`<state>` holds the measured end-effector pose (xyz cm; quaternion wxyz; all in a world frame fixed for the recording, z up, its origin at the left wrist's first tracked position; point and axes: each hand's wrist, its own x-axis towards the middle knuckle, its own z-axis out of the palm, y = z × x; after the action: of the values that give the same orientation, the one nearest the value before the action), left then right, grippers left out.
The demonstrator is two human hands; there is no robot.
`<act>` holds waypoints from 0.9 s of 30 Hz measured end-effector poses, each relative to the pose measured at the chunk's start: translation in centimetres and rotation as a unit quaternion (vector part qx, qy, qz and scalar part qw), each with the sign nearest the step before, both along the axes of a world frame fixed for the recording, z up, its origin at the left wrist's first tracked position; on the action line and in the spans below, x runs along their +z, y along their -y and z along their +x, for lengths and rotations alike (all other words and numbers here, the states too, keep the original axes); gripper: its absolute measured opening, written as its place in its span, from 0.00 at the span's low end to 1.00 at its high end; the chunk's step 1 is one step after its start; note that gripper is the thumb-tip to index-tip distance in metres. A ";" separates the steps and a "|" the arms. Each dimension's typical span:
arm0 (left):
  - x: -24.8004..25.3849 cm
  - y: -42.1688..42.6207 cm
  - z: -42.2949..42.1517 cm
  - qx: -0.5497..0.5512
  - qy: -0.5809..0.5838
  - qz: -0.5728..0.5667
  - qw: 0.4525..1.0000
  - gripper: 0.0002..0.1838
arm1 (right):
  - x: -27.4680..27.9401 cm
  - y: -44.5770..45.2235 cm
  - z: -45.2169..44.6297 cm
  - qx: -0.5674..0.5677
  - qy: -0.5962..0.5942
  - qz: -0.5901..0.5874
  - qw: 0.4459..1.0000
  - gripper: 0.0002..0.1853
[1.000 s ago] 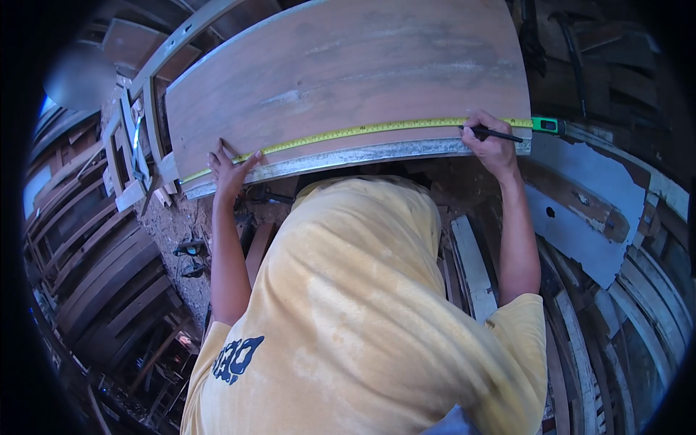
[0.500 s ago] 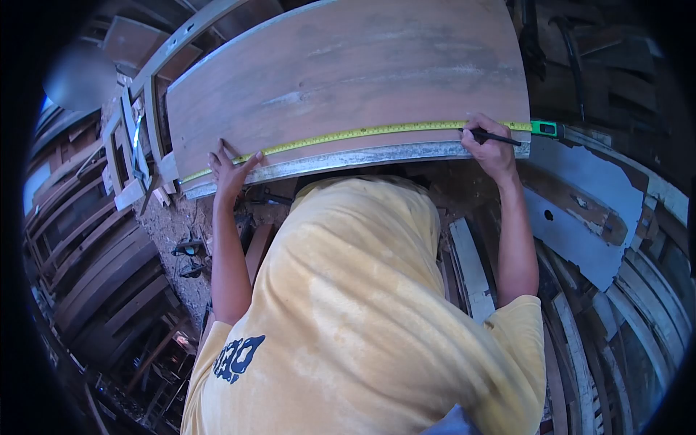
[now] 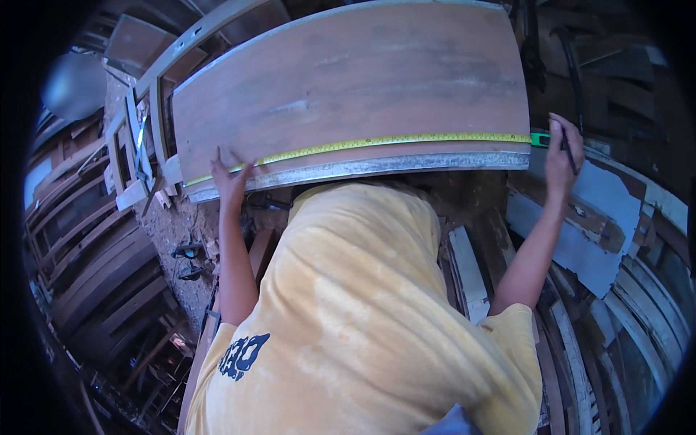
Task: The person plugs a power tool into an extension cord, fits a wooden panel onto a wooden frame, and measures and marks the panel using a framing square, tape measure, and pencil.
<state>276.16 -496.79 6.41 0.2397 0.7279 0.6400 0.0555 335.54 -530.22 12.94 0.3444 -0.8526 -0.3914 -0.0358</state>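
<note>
A yellow tape measure blade [image 3: 391, 139] stretches along the near part of a large brown wooden panel [image 3: 348, 80]. Its green case [image 3: 539, 139] sits at the panel's right edge. My left hand [image 3: 230, 181] rests at the panel's near left edge with its fingers spread, touching the blade. Just right of the green case, my right hand [image 3: 562, 156] is closed on a black pen [image 3: 568, 151], clear of the panel. A whitish strip [image 3: 391, 165] runs along the panel's near edge.
Wooden frames [image 3: 156, 109] stand left of the panel. A worn white board [image 3: 594, 210] lies at the right, beside stacked long strips [image 3: 652, 297]. More curved wooden pieces [image 3: 109, 268] fill the left side. Clamps [image 3: 190, 261] lie on the littered ground.
My right hand has left the panel and moved right, past the tape case, keeping the pen. My left hand stays near the left end, and the panel sits slightly lower in view.
</note>
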 end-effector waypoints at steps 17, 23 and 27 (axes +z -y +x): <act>-6.2 -12.2 -23.8 0.278 0.126 0.040 0.951 0.20 | 0.1 2.7 2.6 -0.020 -0.278 -0.150 0.949 0.27; -7.2 -13.6 -28.1 0.365 0.205 -0.023 0.908 0.15 | 0.3 1.9 3.5 -0.029 -0.286 -0.159 0.944 0.28; -5.7 -11.0 -24.6 0.366 0.234 -0.005 0.901 0.15 | 0.1 0.7 4.6 -0.036 -0.301 -0.152 0.941 0.29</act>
<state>251.57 -485.82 0.74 0.3490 0.4068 0.7874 0.3043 340.16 -530.88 13.04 0.3108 -0.8795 -0.2392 0.2697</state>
